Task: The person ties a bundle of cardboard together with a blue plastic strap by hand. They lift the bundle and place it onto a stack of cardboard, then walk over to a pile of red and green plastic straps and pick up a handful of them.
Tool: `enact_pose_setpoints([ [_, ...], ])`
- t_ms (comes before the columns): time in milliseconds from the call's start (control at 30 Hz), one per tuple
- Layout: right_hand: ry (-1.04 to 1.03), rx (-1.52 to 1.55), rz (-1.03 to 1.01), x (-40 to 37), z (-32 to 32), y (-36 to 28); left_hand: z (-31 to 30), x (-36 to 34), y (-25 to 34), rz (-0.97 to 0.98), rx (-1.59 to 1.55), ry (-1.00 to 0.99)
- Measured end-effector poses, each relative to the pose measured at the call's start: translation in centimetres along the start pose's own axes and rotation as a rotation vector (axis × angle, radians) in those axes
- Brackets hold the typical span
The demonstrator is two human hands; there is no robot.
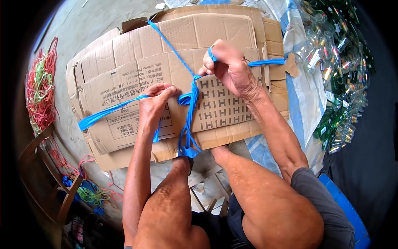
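cardboard (pixel 224 33) stacked flat across frame centre, blue strap (pixel 192 103) crossing it. left hand (pixel 156 99), left of centre, pinches strap; right hand (pixel 231 68), upper centre, curled round strap. bottles (pixel 336 66) upper right; red twine (pixel 44 89) upper left.

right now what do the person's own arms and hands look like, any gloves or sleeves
Both the left hand and the right hand are ungloved, and no watch shows on either wrist. A plain dark grey sleeve ends near the right elbow, leaving the right forearm uncovered. The left forearm is uncovered too.
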State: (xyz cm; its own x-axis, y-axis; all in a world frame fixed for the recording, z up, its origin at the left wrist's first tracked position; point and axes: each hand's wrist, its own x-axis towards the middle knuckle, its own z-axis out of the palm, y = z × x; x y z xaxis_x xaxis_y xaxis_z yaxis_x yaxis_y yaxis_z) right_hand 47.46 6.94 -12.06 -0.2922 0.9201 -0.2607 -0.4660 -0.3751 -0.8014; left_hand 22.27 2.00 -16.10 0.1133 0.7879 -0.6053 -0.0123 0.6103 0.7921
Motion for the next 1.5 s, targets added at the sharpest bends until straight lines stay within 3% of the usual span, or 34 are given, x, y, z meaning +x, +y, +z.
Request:
enact_pose_setpoints([
  [233, -0.034, 0.166, 0.059, 0.6, -0.8, -0.1, 0.0, -0.1, 0.5, -0.026, -0.018, -0.022],
  [367, 0.097, -0.027, 0.069, -0.6, -1.3, 0.1, -0.1, 0.1, 0.1, -0.011, -0.054, -0.030],
  [600, 0.250, -0.050, 0.069, -1.1, -5.5, -0.9, 0.0, 0.3, 0.7, -0.084, -0.010, 0.023],
  [1167, 0.368, -0.102, 0.170, -1.4, -10.1, -2.7, -0.4, 0.7, -0.3, -0.037, -0.037, -0.013],
  [1300, 0.336, -0.194, 0.108, -1.0, -8.4, -3.1, -0.5, 0.8, -0.9, -0.015, -0.070, -0.005],
  [1500, 0.293, -0.502, -0.065, -1.8, 0.1, -5.3, -0.3, 0.6, -1.0, -0.011, -0.011, -0.014],
])
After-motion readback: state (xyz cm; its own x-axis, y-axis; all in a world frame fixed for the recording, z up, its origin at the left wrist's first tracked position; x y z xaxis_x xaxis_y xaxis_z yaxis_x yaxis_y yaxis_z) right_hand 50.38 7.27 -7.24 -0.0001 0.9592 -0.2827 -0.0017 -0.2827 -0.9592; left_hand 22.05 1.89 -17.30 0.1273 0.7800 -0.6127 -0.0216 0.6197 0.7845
